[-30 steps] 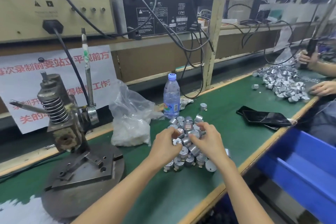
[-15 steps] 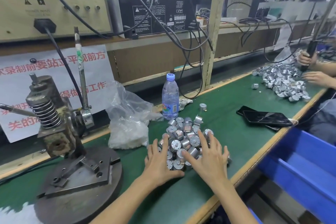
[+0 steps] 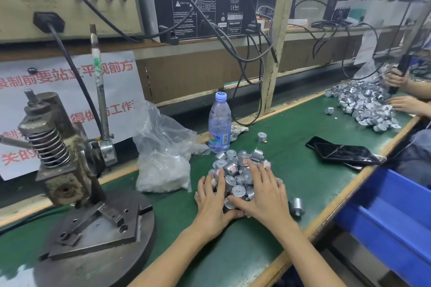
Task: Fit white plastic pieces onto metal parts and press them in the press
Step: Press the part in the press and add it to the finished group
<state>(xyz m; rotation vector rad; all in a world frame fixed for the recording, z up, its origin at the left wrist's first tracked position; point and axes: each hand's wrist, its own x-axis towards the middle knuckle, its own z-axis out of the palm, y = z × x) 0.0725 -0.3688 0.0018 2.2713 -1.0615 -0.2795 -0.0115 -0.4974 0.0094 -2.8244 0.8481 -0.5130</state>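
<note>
Right now your left hand (image 3: 211,202) lies against the left flank of the heap of small silver cylindrical metal parts (image 3: 238,175), fingers straight and fanned. Your right hand (image 3: 263,196) rests flat over its near right side, fingers spread as well. Neither hand pinches any single part; both simply press on the heap. The heap sits on the green bench mat (image 3: 293,170), just in front of the clear plastic water bottle (image 3: 219,123) and just right of the crumpled clear bag of white plastic pieces (image 3: 163,165), with the rusty spring-loaded hand press (image 3: 58,165) well off to your left. These parts look rigid, smooth and dense for their size, so expect them to roll and slide apart rather than bend. You would do best to take one by its curved side wall between thumb and forefinger, leaving the end faces free for the white piece. They point no common way: some show a flat round end upward, others lie on their sides with the axis along the mat. The stray silver cylinder (image 3: 296,206) just right of your right hand lies on its side, its stub aimed toward the near bench edge. The white pieces are too small to judge singly.
</note>
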